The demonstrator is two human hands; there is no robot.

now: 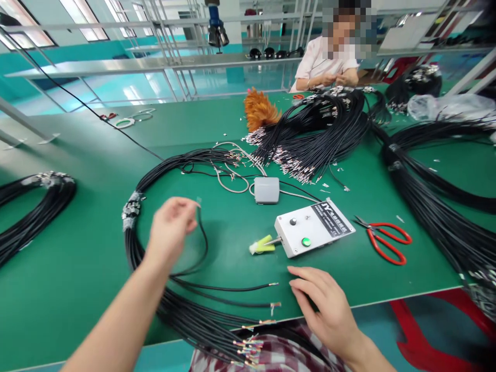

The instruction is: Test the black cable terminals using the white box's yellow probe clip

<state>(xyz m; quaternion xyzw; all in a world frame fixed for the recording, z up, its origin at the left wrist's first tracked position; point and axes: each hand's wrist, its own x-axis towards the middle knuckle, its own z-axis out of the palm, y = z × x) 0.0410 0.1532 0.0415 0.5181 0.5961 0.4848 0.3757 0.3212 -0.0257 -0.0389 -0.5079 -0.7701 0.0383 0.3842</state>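
Checked cloth (211, 360) borders the table (96, 139), over which the left hand (169, 230) seemingly pinches a cable (206, 243) near its tip, probably light and springy, best held there, the right hand (323, 307) spread, empty.

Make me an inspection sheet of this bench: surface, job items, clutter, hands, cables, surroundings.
Surface: green tabletop, with scattered scraps; no liquid seen.
Job items: black cable raised at one end; white control box with a lit green button; light grey box behind it.
Clutter: red-handled scissors with blades parted; plastic bag; orange feathery bundle.
Left hand: pinching the black cable near its end, slightly blurred.
Right hand: open, nothing held.
Cables: taped black bundle curving under the left forearm; larger bundles behind, stripped ends showing.
Surroundings: co-worker seated across; metal racks behind.
Damage: nothing seen.
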